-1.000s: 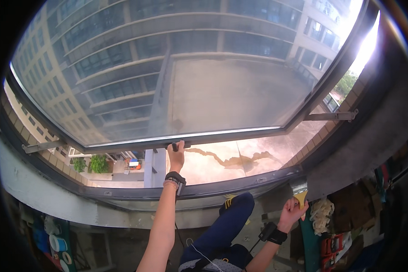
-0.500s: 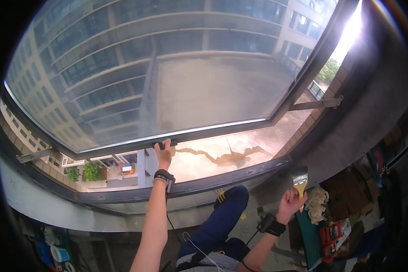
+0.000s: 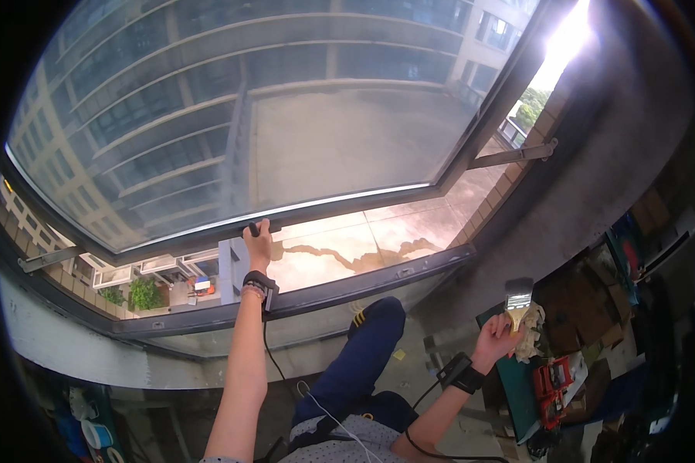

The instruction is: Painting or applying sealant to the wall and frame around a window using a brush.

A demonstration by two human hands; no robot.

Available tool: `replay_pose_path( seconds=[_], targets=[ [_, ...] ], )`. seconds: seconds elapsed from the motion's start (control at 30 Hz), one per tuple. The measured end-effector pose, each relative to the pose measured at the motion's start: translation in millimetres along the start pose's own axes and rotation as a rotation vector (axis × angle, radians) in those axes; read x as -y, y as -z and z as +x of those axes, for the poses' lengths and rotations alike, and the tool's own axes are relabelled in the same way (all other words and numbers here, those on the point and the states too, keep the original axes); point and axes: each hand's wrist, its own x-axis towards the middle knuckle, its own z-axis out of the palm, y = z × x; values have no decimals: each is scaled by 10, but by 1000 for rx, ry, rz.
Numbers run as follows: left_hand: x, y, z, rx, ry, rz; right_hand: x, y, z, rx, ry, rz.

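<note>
The left hand point(image 3: 258, 241) is closed around a black window handle point(image 3: 253, 229) on the near rail of the window sash point(image 3: 347, 212), which stands tilted outward on a left stay arm point(image 3: 50, 259) and a right stay arm point(image 3: 513, 157). The right hand point(image 3: 498, 339) grips a flat brush point(image 3: 519, 297) by its yellow handle, bristles pointing far, well apart from the sash and on the room side of the fixed frame point(image 3: 324, 292). In this inspector's judgement, the handle calls for a firm, even pull, square to the rail, so that both stay arms share the load; the fingers should avoid the pinch line between sash and frame. The brush is better held inside the sill, since anything dropped into the gap could fall outside. Open room lies between the near rail and the frame, and narrows toward the left. On the right, the wall point(image 3: 533, 239) bounds the opening; nearer, a green tabletop point(image 3: 510, 378) with a red object point(image 3: 552, 382) crowds the brush hand. A cable point(image 3: 269, 351) hanging near the left forearm presents a snag risk, as does the frame's edge.
</note>
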Motion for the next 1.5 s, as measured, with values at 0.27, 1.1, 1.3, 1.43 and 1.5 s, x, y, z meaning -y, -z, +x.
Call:
replay_pose_path(
  seconds=[0.27, 1.1, 1.3, 1.43, 1.5],
  targets=[
    [-139, 53, -14, 13, -36, 85, 160, -31, -32, -54, 22, 41],
    [-356, 216, -798, 5, -71, 139, 424, 103, 130, 62, -5, 24],
    [-402, 280, -905, 25, 31, 132, 252, 5, 96, -49, -18, 20],
    [-438, 281, -936, 33, 21, 149, 238, 60, 123, -23, -55, 46],
    [-462, 267, -955, 19, 1, 152, 219, 44, 127, -45, -50, 42]
  ],
)
